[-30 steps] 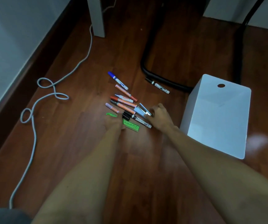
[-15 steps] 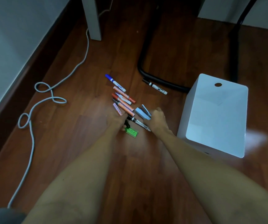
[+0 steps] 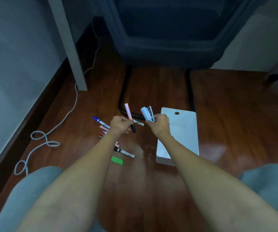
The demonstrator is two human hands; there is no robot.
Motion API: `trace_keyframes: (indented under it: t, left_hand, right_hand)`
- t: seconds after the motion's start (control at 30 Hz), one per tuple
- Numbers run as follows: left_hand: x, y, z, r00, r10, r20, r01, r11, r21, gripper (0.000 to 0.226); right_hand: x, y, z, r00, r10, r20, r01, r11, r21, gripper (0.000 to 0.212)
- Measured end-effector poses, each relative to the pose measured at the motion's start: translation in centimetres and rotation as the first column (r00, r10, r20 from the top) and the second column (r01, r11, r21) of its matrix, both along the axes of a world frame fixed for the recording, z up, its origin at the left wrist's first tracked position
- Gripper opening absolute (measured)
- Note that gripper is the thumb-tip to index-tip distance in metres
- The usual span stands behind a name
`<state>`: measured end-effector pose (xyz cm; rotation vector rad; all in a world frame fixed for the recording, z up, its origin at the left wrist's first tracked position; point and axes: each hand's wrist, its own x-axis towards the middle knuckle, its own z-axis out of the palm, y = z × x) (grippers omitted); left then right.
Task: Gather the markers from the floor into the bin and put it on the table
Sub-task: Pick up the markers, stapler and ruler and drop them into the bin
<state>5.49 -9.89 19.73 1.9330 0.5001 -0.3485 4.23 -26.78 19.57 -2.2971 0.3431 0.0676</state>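
My left hand (image 3: 120,125) is raised above the floor, closed around a pink marker (image 3: 127,110) that points up and a black one (image 3: 133,128) that points down. My right hand (image 3: 160,123) grips a light blue stapler (image 3: 147,113) just left of the white bin (image 3: 185,124), which stands on the floor. Several markers lie below my hands: a blue-capped one (image 3: 99,121), a black-capped white one (image 3: 124,152), and red and pink ones partly hidden by my left arm. Another marker (image 3: 139,122) shows between my hands.
A green ruler-like piece (image 3: 117,160) lies near the black-capped marker. A grey cable (image 3: 51,133) loops along the left wall. A white table leg (image 3: 71,47) stands at the back left, and a dark chair (image 3: 165,30) with black floor rails stands behind the bin.
Both hands have lifted off the floor, the left with two markers, the right with the stapler. The view has pulled back and up, so the chair and my knees show.
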Motion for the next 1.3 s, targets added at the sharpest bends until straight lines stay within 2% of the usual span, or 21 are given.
trace_keyframes:
  t: [0.13,0.3,0.47,0.6,0.83,0.93,1.0,1.2,1.3]
  left_hand:
    - [0.5,-5.5,2.1,0.989,-0.138,0.045,0.137,0.99,0.031,0.015]
    - [-0.3,-10.7,1.2,0.967,-0.252,0.027,0.25,0.967,0.047,0.02]
    - [-2.2,-13.3,-1.2,0.944,-0.326,-0.055,0.329,0.943,0.056,0.025]
    - [-2.8,-13.7,-2.6,0.933,-0.347,-0.09,0.354,0.933,0.071,0.021]
    - [-0.9,-11.7,-1.6,0.959,-0.282,-0.02,0.283,0.954,0.099,0.022]
    - [0.6,-10.0,-0.6,0.97,-0.242,0.024,0.238,0.964,0.12,0.021]
    - [1.4,-8.3,-0.1,0.977,-0.208,0.038,0.203,0.973,0.112,0.023]
    - [2.2,-2.1,0.4,0.995,-0.099,0.026,0.095,0.989,0.109,0.017]
    - [1.8,1.1,-1.4,1.0,-0.02,0.0,0.02,0.994,0.111,0.022]
  right_hand:
    - [-1.2,-4.4,1.7,0.991,-0.136,-0.022,0.135,0.991,-0.011,0.037]
    - [-4.2,-8.2,0.5,0.953,-0.295,-0.063,0.297,0.955,0.014,0.039]
    - [-6.6,-10.2,-2.0,0.923,-0.356,-0.143,0.361,0.932,0.009,0.038]
    - [-7.2,-11.1,-3.1,0.911,-0.378,-0.162,0.373,0.926,-0.061,0.035]
    - [-5.1,-10.5,-1.6,0.947,-0.314,-0.065,0.311,0.949,-0.053,0.028]
    - [-3.7,-9.5,-0.4,0.952,-0.306,-0.012,0.306,0.952,-0.002,0.044]
    - [-2.6,-8.5,-0.1,0.962,-0.274,0.004,0.274,0.962,-0.003,0.047]
    - [-0.1,-3.3,-0.1,0.994,-0.098,0.043,0.098,0.995,0.0,0.042]
    - [0.3,0.1,-0.8,0.998,-0.001,0.062,0.0,1.0,0.005,0.036]
